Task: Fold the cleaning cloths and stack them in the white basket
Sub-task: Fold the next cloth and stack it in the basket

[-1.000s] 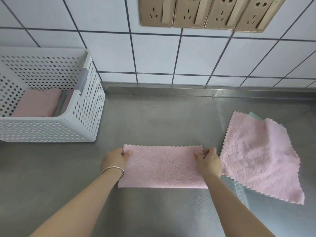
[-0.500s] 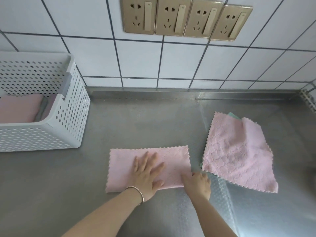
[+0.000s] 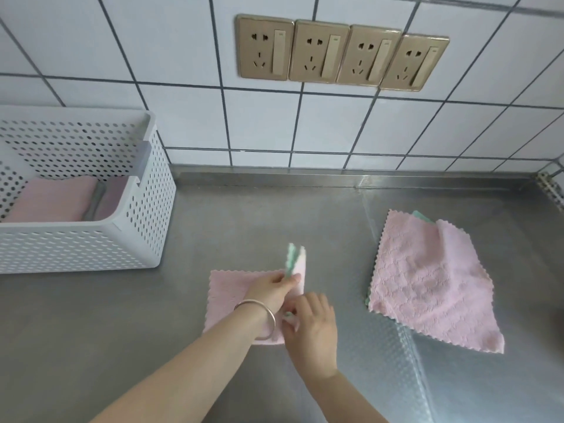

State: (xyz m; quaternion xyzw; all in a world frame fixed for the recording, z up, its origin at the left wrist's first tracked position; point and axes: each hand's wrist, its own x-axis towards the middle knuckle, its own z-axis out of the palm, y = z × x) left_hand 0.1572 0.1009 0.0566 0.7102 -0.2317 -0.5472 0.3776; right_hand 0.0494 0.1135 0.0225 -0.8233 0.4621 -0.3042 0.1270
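Observation:
A half-folded pink cloth (image 3: 227, 296) lies on the steel counter in front of me. Its right end stands lifted, showing a green underside. My left hand (image 3: 270, 290), with a silver bangle on the wrist, pinches that raised end at the far corner. My right hand (image 3: 311, 328) grips the same end at the near corner. To the right lies an unfolded pink cloth (image 3: 427, 282) with a green one peeking from under it. The white perforated basket (image 3: 91, 239) stands at the left and holds folded pink cloths (image 3: 52, 198).
The steel counter (image 3: 274, 224) meets a white tiled wall with a row of several gold sockets (image 3: 338, 53). A textured strip of the counter runs at the lower right, under the loose cloth.
My left hand left the flat cloth and took its right end. Both hands have lifted that end up and toward the left. The camera view has tilted up.

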